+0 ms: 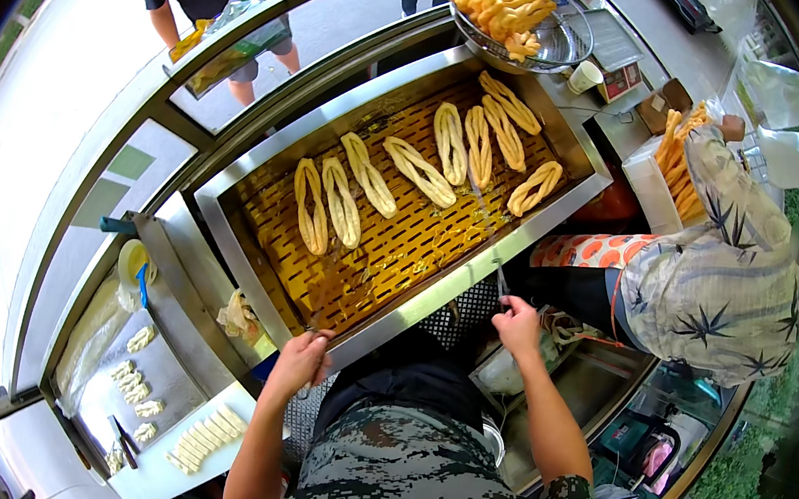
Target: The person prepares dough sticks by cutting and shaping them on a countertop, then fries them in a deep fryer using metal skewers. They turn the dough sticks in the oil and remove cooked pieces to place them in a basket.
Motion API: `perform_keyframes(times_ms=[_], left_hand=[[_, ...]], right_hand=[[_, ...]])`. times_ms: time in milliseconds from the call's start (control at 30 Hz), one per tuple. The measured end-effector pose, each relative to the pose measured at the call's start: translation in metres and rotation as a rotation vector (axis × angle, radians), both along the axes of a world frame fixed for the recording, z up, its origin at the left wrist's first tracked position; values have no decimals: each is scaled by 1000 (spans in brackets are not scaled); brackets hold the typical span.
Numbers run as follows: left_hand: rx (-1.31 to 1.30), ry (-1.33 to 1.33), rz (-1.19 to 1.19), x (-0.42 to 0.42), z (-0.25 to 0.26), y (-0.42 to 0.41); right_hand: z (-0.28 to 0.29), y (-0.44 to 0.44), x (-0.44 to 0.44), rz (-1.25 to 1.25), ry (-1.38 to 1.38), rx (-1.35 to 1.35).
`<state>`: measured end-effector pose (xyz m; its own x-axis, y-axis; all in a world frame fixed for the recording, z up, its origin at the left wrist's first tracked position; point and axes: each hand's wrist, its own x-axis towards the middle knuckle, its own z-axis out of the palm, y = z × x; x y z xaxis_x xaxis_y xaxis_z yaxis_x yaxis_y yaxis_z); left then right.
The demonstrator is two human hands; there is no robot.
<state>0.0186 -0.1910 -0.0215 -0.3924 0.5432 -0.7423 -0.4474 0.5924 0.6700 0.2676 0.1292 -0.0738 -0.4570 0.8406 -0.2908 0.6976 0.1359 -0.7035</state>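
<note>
Before me is a large rectangular steel fryer point(400, 329) with oil over a slotted plate. Several loops of twisted dough point(419, 171) float in it, pale to light golden. My left hand point(304, 362), at the near left corner, is closed on a thin metal tool whose lower end reaches into the oil and is hard to see. Over the near right edge, my right hand point(519, 330) grips the handle of a long thin metal tool point(499, 263), which reaches towards the loops on the right. The exact kind of either tool is unclear.
A wire basket point(583, 35) of fried twists stands behind the fryer's right end. On the right, a co-worker point(716, 291) leans near a white container point(647, 180) of fried sticks. Cut dough strips point(204, 440) lie on a white board at lower left. People stand beyond the glass.
</note>
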Motion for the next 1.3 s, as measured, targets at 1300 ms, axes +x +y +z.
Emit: perform_keyframes(times_ms=[1300], left_hand=[[-40, -333, -445, 0, -40, 235]], right_hand=[[-28, 123, 14, -218, -202, 174]])
